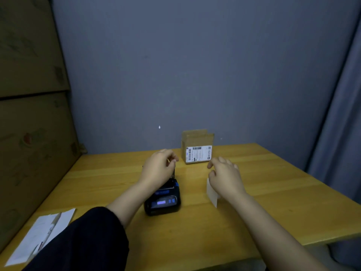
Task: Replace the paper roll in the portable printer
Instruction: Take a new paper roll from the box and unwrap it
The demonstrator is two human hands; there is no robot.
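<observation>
A black portable printer [162, 200] with a lit blue display lies in the middle of the wooden table [273, 192]. Its cover [173, 173] stands raised at the far end. My left hand [158, 169] rests over the cover's top, thumb and forefinger pinched together at its edge. My right hand [224, 177] hovers to the right of the printer with its fingers curled and apart. A white piece of paper [212, 192] shows just under its thumb and wrist; whether the hand grips it is hidden. No paper roll is visible.
A small cardboard box [197, 146] with a white barcode label stands at the back of the table by the wall. White sheets with a pen [41, 235] lie at the front left corner. Large cardboard [29, 133] leans along the left; a curtain [340, 133] hangs at right.
</observation>
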